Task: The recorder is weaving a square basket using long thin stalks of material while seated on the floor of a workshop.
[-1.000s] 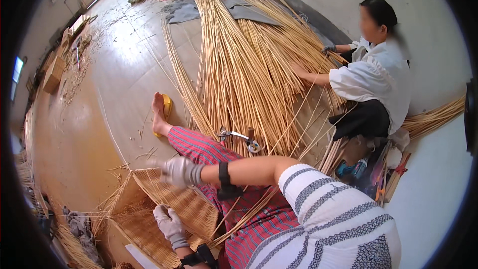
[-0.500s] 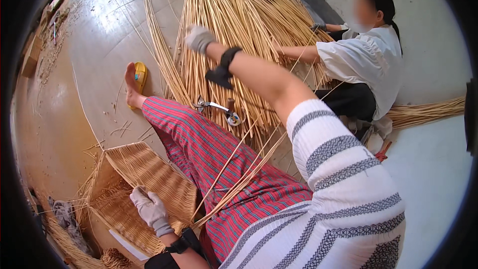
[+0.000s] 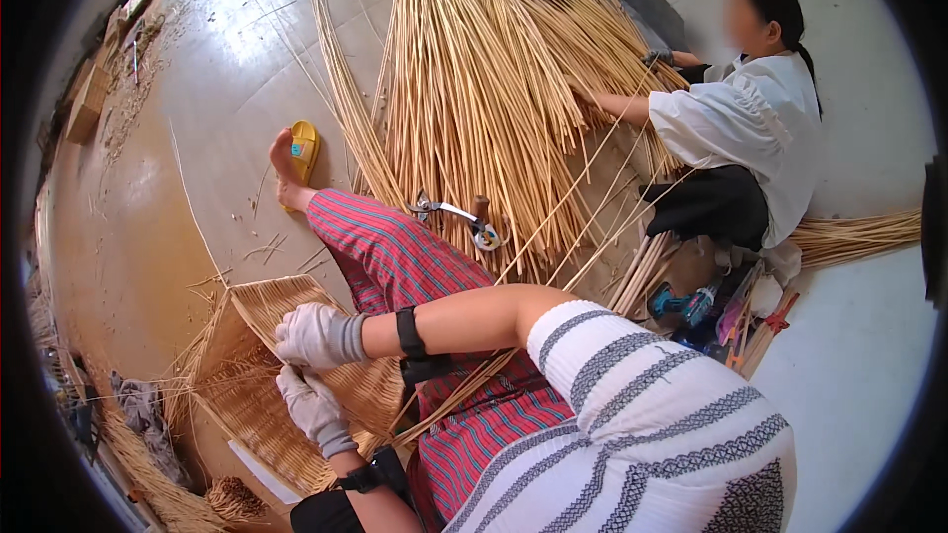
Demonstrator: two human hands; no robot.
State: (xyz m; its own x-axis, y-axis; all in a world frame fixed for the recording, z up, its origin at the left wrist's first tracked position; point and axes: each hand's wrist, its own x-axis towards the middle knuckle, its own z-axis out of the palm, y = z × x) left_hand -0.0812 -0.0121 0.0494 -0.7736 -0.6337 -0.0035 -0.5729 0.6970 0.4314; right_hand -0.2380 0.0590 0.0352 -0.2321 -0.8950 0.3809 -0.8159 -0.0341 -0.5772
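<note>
A woven wicker basket (image 3: 249,431) lies tilted beside my lap at the lower left, its hollow facing left and loose strands sticking out along its edge. Over its rim, my gloved right hand (image 3: 318,336) is closed with curled fingers. Just below it, my left hand (image 3: 314,407), also in a pale work glove, is closed against the basket wall. The two hands nearly touch. Whatever their fingertips pinch is hidden by the gloves. Several long wicker rods (image 3: 464,393) lie across my lap, partly under my right arm.
A big fan of wicker rods (image 3: 464,109) covers the floor ahead. Pruning shears (image 3: 449,209) lie at its near end. A co-worker in a white top (image 3: 736,118) sits at right, hands among the rods. A cordless drill (image 3: 683,304) rests nearby. A yellow slipper (image 3: 304,153) is by my foot.
My right hand has come down from above the rod pile to the basket, beside my left hand. My left hand's fingers have curled in. The view has shifted slightly.
</note>
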